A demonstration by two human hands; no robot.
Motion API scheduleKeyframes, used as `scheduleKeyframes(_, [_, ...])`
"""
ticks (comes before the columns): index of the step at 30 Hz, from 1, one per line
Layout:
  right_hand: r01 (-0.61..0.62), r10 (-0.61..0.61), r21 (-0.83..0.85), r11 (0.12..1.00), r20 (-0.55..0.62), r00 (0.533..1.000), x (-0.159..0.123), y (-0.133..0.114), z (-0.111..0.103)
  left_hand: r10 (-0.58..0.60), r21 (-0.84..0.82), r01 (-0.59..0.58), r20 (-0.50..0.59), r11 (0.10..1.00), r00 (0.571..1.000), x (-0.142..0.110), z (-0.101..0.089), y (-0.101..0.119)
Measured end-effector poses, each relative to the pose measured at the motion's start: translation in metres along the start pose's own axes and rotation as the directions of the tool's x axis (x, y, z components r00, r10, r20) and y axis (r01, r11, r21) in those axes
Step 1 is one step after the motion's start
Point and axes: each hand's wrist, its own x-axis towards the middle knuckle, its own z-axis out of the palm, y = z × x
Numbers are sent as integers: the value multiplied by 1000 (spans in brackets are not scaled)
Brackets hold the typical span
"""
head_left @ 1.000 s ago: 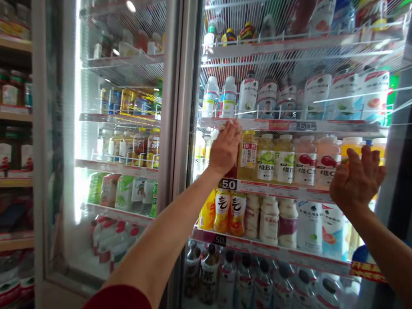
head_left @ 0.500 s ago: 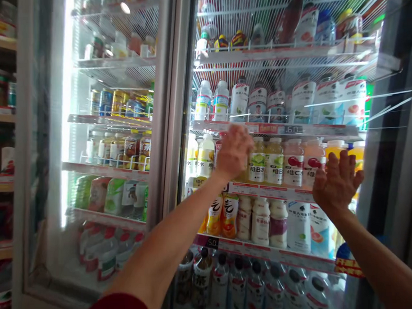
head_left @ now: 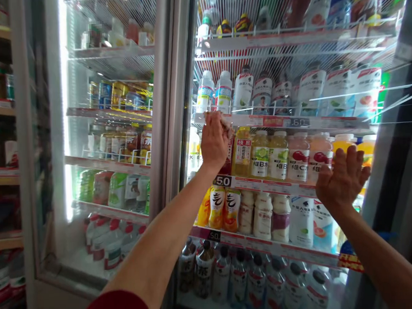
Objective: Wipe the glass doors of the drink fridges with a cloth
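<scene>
My left hand [head_left: 213, 144] reaches up to the glass door of a drinks fridge, pressing a crumpled pale cloth [head_left: 227, 125] against it. Only a bit of the cloth shows beyond the fingers, level with the price strip under a shelf. Further right, my right hand [head_left: 341, 179] rests palm forward at the glass with its fingers spread, holding nothing. Behind the glass, a yellow bottle [head_left: 243, 151] stands just right of my left hand. Bottles with pink drink [head_left: 298, 156] stand between the two hands.
A metal door frame [head_left: 177, 97] runs upright left of my left hand. Beyond it is a second glass-fronted fridge with cans [head_left: 118, 94] and bottles. Wooden shelves [head_left: 4, 180] with jars stand at the far left. Dark-capped bottles [head_left: 239, 279] fill the lowest shelf.
My left hand with the cloth swept right across the glass, then back left. My right hand stays spread at the glass while the view shifts slightly.
</scene>
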Motion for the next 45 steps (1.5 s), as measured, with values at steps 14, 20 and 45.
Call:
scheduleKeyframes(14, [94,-94,-7,996,13,995,-28,-9,-1,150,-30,-147,89,989,985,-65,-15,-36])
scheduleKeyframes(20, [140,-140,-2,990,1,990,-38,-17,2,730,-320,-656,301,684,614,-141,-38,-25])
scheduleKeyframes(45, [391,-390,18,920,128,912,-90,-18,-9,501,-114,-488,167,866,850,-119,-28,-20])
